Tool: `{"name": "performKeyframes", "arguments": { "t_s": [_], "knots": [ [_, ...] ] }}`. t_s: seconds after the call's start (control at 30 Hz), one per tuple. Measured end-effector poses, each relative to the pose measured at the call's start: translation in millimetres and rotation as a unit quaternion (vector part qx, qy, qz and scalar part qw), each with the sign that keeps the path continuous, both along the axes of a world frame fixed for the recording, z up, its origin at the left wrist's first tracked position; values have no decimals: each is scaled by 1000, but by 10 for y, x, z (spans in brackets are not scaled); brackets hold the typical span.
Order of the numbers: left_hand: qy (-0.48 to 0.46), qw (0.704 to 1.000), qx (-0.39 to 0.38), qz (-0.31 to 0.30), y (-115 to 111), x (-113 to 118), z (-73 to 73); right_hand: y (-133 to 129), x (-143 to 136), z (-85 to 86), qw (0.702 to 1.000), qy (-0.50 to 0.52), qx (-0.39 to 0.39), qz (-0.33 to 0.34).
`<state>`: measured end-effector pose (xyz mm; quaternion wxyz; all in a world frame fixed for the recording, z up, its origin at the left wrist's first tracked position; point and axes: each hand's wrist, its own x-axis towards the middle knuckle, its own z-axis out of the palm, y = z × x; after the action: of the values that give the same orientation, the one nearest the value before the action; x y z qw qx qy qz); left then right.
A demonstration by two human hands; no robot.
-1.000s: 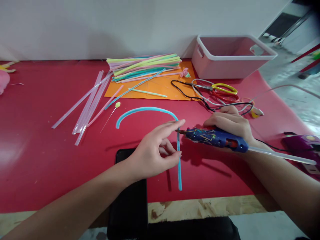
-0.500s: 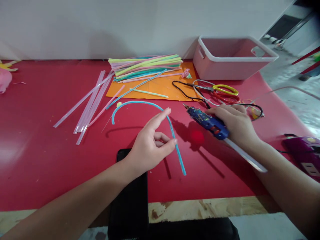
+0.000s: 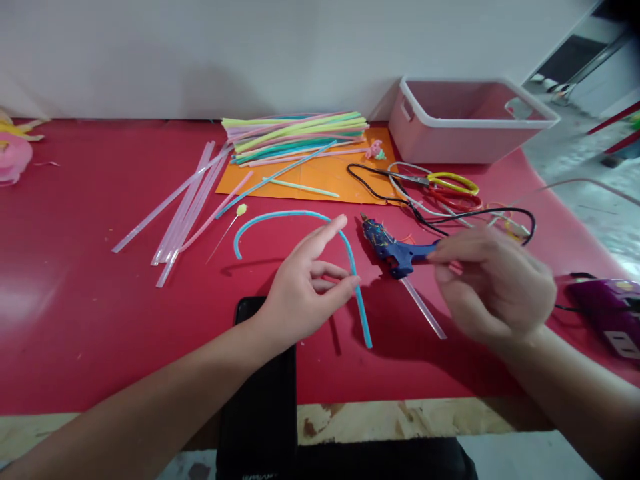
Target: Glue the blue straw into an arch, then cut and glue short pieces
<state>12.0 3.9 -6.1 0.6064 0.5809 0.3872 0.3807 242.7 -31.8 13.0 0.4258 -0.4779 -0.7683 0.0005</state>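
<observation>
My left hand (image 3: 310, 287) pinches a blue pipe cleaner (image 3: 361, 310) between thumb and a finger, while its index finger stretches along the curve. The pipe cleaner bends in an arch to the left, held a little above the red table. A dark blue hot glue gun (image 3: 387, 243) lies on the table to the right, with a clear glue stick (image 3: 424, 309) sticking out of its back. My right hand (image 3: 493, 287), blurred, is at the end of the gun's handle, thumb and fingers apart and not wrapped round it. A pin with a yellow head (image 3: 241, 210) lies left of the arch.
Several clear glue sticks (image 3: 187, 200) lie at left. A bundle of coloured pipe cleaners (image 3: 300, 137) rests on orange card (image 3: 300, 190). Behind stand a pink bin (image 3: 450, 143) and scissors (image 3: 453, 183) among cables. A black phone-like object (image 3: 257, 400) and purple power strip (image 3: 607, 310) are nearer.
The glue gun has gone from my right hand's grip down onto the table. My right hand has loosened from it and shifted toward me; the left keeps its pinch on the pipe cleaner.
</observation>
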Motion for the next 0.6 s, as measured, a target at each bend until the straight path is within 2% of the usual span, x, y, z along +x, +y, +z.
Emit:
{"name": "performKeyframes", "arguments": {
  "t_s": [0.07, 0.1, 0.2, 0.27, 0.37, 0.43, 0.5, 0.6],
  "knots": [
    [-6, 1000, 12, -5, 3, 1, -5, -89, -119, 28, 990, 29, -125, 59],
    [-10, 1000, 17, -9, 4, 0, -10, -118, -168, 29, 982, 37, -163, 83],
    [-17, 999, 36, -19, 2, -3, -39, -146, -265, 11, 953, 78, -277, 93],
    [-16, 998, 58, -30, -2, -10, -70, -139, -306, 4, 924, 137, -350, 75],
    [-16, 994, 96, -56, -6, -25, -92, -139, -367, 3, 855, 249, -449, 71],
    [-19, 990, 117, -81, -10, -34, -69, -150, -411, -3, 806, 305, -501, 84],
    [-19, 985, 135, -107, -16, -39, -23, -160, -447, -17, 774, 336, -528, 91],
    [-8, 982, 141, -127, -24, -36, 23, -152, -468, -44, 765, 352, -531, 92]
  ]
}}
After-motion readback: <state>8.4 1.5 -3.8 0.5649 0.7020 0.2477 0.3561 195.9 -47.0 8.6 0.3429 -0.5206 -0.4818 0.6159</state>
